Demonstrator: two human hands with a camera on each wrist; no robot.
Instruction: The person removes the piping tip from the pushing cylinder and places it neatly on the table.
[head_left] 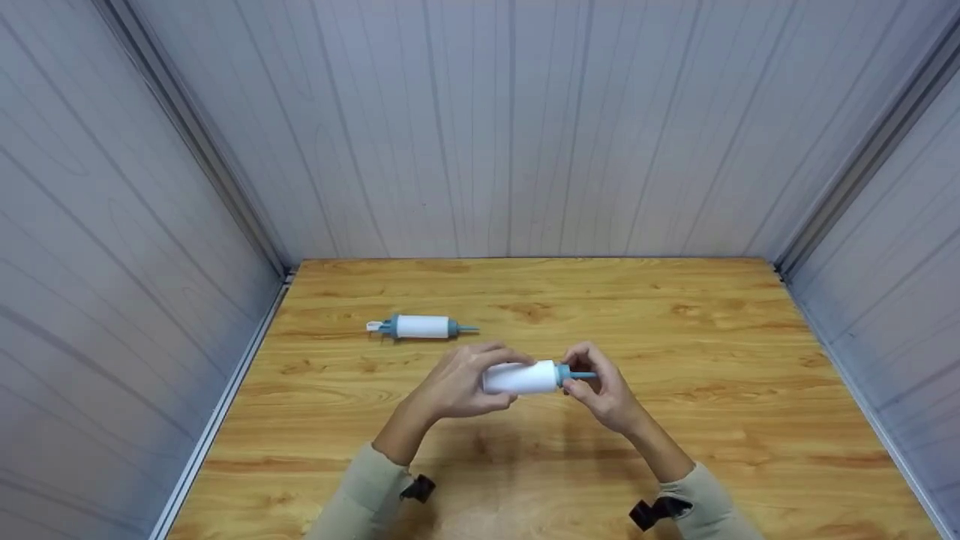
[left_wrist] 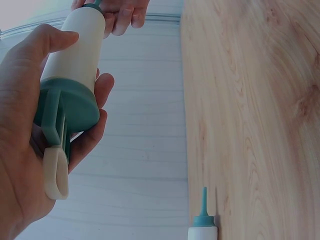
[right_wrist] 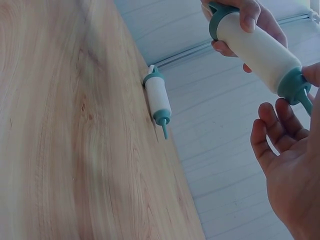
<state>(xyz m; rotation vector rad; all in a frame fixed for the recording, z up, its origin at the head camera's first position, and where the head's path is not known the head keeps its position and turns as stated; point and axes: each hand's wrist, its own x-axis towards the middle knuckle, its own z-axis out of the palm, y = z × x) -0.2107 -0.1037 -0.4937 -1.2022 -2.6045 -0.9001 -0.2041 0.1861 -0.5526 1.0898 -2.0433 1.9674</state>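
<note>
Above the table, my left hand (head_left: 471,379) grips the white barrel of an icing syringe (head_left: 525,377), its thumb and fingers wrapped around it. This syringe has a teal nozzle end, and in the left wrist view its teal back end (left_wrist: 70,102) shows a pale loop handle (left_wrist: 56,172). My right hand (head_left: 606,390) pinches the teal nozzle cap (right_wrist: 291,86) between thumb and fingertips. The thin nozzle points right, toward that palm. A second icing syringe (head_left: 422,326), also white with teal ends, lies on the table beyond my left hand, nozzle pointing right.
The wood-grain table (head_left: 712,337) spreads beneath both hands. Pale panelled walls (head_left: 480,135) enclose it at the back and on both sides. Black wrist straps (head_left: 660,512) sit on the sleeves.
</note>
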